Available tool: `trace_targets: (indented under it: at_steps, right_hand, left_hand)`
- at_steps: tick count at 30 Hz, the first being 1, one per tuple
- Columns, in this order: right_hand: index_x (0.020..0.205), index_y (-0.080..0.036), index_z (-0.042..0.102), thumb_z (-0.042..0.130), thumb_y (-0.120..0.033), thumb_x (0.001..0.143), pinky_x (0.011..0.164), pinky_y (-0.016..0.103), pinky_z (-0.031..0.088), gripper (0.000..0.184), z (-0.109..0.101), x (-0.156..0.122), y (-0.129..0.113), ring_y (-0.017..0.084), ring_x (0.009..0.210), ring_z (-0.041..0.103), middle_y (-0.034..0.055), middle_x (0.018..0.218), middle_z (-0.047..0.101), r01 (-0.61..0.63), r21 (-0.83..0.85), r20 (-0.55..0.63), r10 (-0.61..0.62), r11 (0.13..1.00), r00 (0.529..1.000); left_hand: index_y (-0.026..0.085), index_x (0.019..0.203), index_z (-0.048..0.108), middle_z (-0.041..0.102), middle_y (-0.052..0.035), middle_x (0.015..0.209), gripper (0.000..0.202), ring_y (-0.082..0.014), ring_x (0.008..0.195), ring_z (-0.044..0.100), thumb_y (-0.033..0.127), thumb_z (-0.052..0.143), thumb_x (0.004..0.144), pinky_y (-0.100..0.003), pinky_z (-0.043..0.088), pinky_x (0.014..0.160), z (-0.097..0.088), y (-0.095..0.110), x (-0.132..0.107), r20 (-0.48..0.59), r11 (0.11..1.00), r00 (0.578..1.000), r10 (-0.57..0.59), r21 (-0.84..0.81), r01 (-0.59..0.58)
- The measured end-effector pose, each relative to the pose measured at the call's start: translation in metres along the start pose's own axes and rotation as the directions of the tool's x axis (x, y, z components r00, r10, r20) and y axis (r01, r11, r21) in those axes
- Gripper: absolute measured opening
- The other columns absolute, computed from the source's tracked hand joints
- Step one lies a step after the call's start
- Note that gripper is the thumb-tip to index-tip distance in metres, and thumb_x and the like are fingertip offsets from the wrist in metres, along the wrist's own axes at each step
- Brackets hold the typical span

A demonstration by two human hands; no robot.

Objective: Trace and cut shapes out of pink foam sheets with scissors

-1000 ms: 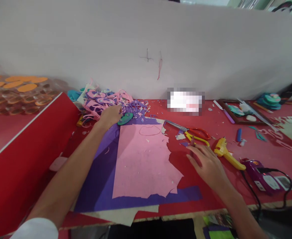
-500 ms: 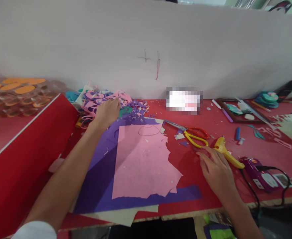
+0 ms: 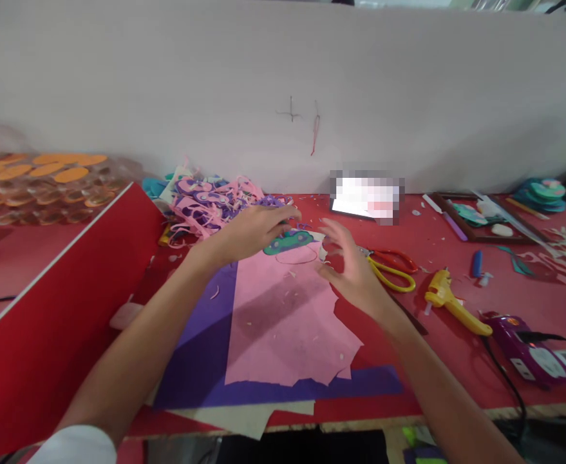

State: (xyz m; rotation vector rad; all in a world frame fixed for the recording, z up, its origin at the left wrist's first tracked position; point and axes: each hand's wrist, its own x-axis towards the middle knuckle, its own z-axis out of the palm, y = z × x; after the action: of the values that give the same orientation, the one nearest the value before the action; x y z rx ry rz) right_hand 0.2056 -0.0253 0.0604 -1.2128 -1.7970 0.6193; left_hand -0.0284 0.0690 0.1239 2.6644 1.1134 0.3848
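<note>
My left hand point(image 3: 258, 229) hovers over the far end of a pink felt-like sheet point(image 3: 283, 322), fingers loosely apart. Just under its thumb is a green wavy-edged cut-out point(image 3: 290, 242) with light spots; whether they touch is hard to see. The cut-out overlaps a drawn oval outline on the pink sheet. Across from it, my right hand point(image 3: 353, 267) is open, thumb and fingers spread, holding nothing. Beside that hand lie scissors point(image 3: 393, 274) with one red and one yellow handle, their blades mostly hidden. A purple sheet point(image 3: 193, 361) is beneath the pink one.
Pink and purple scraps point(image 3: 205, 206) are heaped at the back. A red board point(image 3: 70, 322) slants along the left. To the right lie a yellow glue gun point(image 3: 456, 306), a purple corded device point(image 3: 528, 348) and a dark-framed tray point(image 3: 456, 232). A blurred screen point(image 3: 367, 196) stands by the wall.
The green cut-out has come from the scrap heap onto the top of the pink sheet, along with my left hand. My right hand has moved from beside the glue gun toward it.
</note>
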Motion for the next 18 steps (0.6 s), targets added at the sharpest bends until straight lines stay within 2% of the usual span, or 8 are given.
trace_targets:
  at_steps: [2, 3, 5, 8, 12, 14, 16, 18]
  right_hand:
    - [0.134, -0.025, 0.057, 0.066, -0.032, 0.092, 0.088, 0.039, 0.057, 0.044, 0.017, 0.013, 0.001, 0.024, 0.102, 0.071, 0.0088, 0.113, 0.074, -0.032, 0.125, 0.064, 0.024, 0.992, 0.998]
    - [0.122, -0.023, 0.063, 0.063, -0.027, 0.091, 0.082, 0.036, 0.057, 0.031, 0.025, 0.014, 0.003, 0.022, 0.091, 0.073, 0.0061, 0.099, 0.076, -0.072, 0.187, 0.050, 0.063, 0.980, 0.997]
    - [0.102, -0.022, 0.066, 0.060, -0.024, 0.090, 0.073, 0.032, 0.056, 0.013, 0.038, 0.010, 0.006, 0.019, 0.080, 0.073, 0.0040, 0.088, 0.075, -0.118, 0.291, 0.022, 0.117, 0.949, 0.993]
    - [0.090, -0.021, 0.066, 0.060, -0.022, 0.090, 0.068, 0.029, 0.054, 0.007, 0.044, -0.004, 0.009, 0.018, 0.076, 0.071, 0.0034, 0.085, 0.074, -0.137, 0.287, 0.029, 0.134, 0.948, 0.991]
    - [0.093, -0.023, 0.068, 0.057, -0.025, 0.095, 0.072, 0.032, 0.052, 0.011, 0.024, -0.014, 0.012, 0.020, 0.080, 0.069, 0.0040, 0.091, 0.075, -0.045, -0.005, 0.028, 0.045, 0.999, 0.999]
    - [0.098, -0.023, 0.068, 0.054, -0.026, 0.097, 0.077, 0.036, 0.052, 0.014, 0.000, -0.015, 0.021, 0.023, 0.086, 0.068, 0.0063, 0.097, 0.075, -0.011, -0.229, 0.023, 0.017, 0.973, 1.000]
    - [0.103, -0.022, 0.068, 0.051, -0.023, 0.097, 0.084, 0.043, 0.051, 0.018, -0.030, -0.016, 0.038, 0.029, 0.100, 0.065, 0.0111, 0.107, 0.073, -0.019, -0.504, 0.000, 0.022, 0.863, 1.000]
    - [0.106, -0.020, 0.068, 0.052, -0.022, 0.095, 0.082, 0.045, 0.051, 0.020, -0.063, -0.020, 0.060, 0.033, 0.104, 0.063, 0.0153, 0.108, 0.070, -0.093, -0.707, -0.025, 0.106, 0.701, 0.994]
  left_hand:
    - [0.025, 0.133, 0.060, 0.074, -0.0040, 0.108, 0.036, -0.0193, 0.094, 0.068, 0.028, 0.044, 0.101, -0.028, 0.045, 0.083, 0.001, 0.009, -0.004, 0.016, 0.999, 0.999, 0.038, -0.033, -0.037]
    - [0.025, 0.136, 0.058, 0.074, -0.0041, 0.109, 0.038, -0.0190, 0.093, 0.068, 0.028, 0.047, 0.100, -0.027, 0.045, 0.082, 0.002, 0.012, -0.007, 0.054, 0.997, 0.997, 0.049, -0.058, -0.046]
    - [0.026, 0.139, 0.056, 0.075, -0.0034, 0.106, 0.043, -0.0180, 0.090, 0.069, 0.026, 0.053, 0.096, -0.026, 0.045, 0.078, 0.004, 0.014, -0.012, 0.179, 0.992, 0.981, 0.076, -0.114, -0.056]
    - [0.026, 0.133, 0.061, 0.076, -0.0027, 0.103, 0.038, -0.0180, 0.089, 0.070, 0.024, 0.053, 0.095, -0.026, 0.045, 0.076, 0.016, 0.010, -0.021, 0.322, 0.988, 0.941, 0.107, -0.141, -0.064]
    - [0.025, 0.128, 0.063, 0.068, -0.0078, 0.129, 0.032, -0.0248, 0.116, 0.065, 0.033, 0.052, 0.099, -0.031, 0.045, 0.091, 0.042, -0.003, -0.036, 0.315, 0.997, 0.947, 0.068, 0.022, -0.079]
    - [0.023, 0.123, 0.064, 0.067, -0.0106, 0.126, 0.033, -0.0283, 0.114, 0.065, 0.042, 0.057, 0.097, -0.035, 0.045, 0.092, 0.052, -0.009, -0.043, 0.304, 0.988, 0.953, -0.004, 0.150, -0.044]
    - [0.020, 0.117, 0.064, 0.066, -0.0128, 0.119, 0.037, -0.0306, 0.108, 0.065, 0.048, 0.062, 0.093, -0.037, 0.046, 0.089, 0.059, -0.013, -0.050, 0.267, 0.965, 0.958, -0.103, 0.260, 0.031]
    - [0.018, 0.115, 0.062, 0.065, -0.0141, 0.117, 0.040, -0.0320, 0.107, 0.065, 0.050, 0.065, 0.090, -0.039, 0.046, 0.088, 0.064, -0.017, -0.055, 0.227, 0.948, 0.959, -0.167, 0.305, 0.092]
